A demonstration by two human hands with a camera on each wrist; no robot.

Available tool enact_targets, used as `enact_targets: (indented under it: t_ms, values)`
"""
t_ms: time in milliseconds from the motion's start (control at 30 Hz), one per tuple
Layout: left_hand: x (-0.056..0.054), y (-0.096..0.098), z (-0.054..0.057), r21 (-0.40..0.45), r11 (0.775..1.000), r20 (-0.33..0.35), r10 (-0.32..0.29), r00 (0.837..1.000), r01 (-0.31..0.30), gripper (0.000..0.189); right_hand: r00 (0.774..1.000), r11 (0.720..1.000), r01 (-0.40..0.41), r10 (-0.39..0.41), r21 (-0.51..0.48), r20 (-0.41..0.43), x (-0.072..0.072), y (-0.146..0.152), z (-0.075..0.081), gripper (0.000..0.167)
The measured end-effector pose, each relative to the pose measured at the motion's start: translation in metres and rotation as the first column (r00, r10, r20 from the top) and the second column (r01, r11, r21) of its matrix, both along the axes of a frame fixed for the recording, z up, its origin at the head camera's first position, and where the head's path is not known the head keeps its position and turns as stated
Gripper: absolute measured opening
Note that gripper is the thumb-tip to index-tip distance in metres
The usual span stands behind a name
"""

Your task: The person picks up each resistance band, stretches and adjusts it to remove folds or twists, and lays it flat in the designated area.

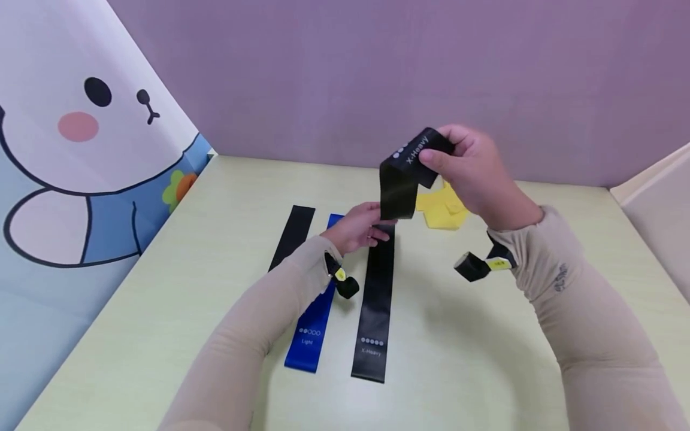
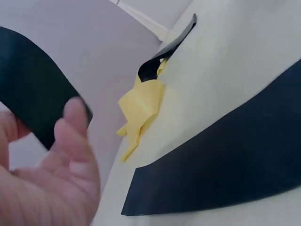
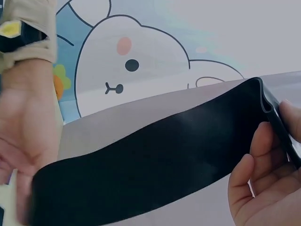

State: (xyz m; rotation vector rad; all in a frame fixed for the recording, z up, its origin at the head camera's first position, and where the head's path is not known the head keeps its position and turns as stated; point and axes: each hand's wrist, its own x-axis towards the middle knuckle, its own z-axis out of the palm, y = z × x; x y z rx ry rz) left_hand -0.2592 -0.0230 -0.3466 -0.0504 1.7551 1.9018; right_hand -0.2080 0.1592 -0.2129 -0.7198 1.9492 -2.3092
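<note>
A black resistance band marked "X-Heavy" is raised above the table, bent over. My right hand pinches one end between thumb and fingers; in the right wrist view the band stretches left from this hand. My left hand is at the other end, its relaxed fingers touching or close beside it; blur hides the exact contact. Below lies a second black band, also marked "X-Heavy", flat on the table. A blue band marked "Light" lies left of it, partly under my left forearm.
Another black band lies left of the blue one, partly hidden by the sleeve. Crumpled yellow bands lie at the back, beyond my right hand. In the left wrist view, a curved dark strip rests beside the yellow bands. A purple wall stands behind.
</note>
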Motion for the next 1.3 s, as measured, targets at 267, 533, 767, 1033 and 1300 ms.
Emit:
enact_targets:
  t_ms: [267, 533, 767, 1033, 1300]
  values:
    - [-0.008, -0.006, 0.015, 0.145, 0.935, -0.126, 0.343, 0.931, -0.325, 0.058, 0.997, 0.989, 0.046, -0.054, 0.142, 0.049, 0.017, 0.033, -0.029, 0.021]
    - [-0.011, -0.013, 0.032, 0.154, 0.899, -0.204, 0.435, 0.877, -0.410, 0.040, 0.997, 0.919, 0.074, -0.077, 0.388, -0.008, 0.031, 0.047, -0.056, 0.021]
    - [-0.008, -0.015, 0.043, 0.094, 0.905, -0.297, 0.423, 0.856, -0.414, 0.041, 0.999, 0.848, 0.010, -0.035, 0.531, 0.036, 0.045, 0.056, -0.079, 0.020]
    - [-0.005, -0.006, 0.064, 0.100, 0.921, -0.373, 0.386, 0.843, -0.378, 0.041, 0.992, 0.866, -0.071, 0.011, 0.494, 0.122, 0.059, 0.059, -0.101, 0.018]
    - [-0.002, 0.005, 0.074, 0.116, 0.929, -0.407, 0.367, 0.836, -0.351, 0.040, 0.984, 0.829, -0.111, 0.012, 0.548, 0.180, 0.070, 0.061, -0.114, 0.021]
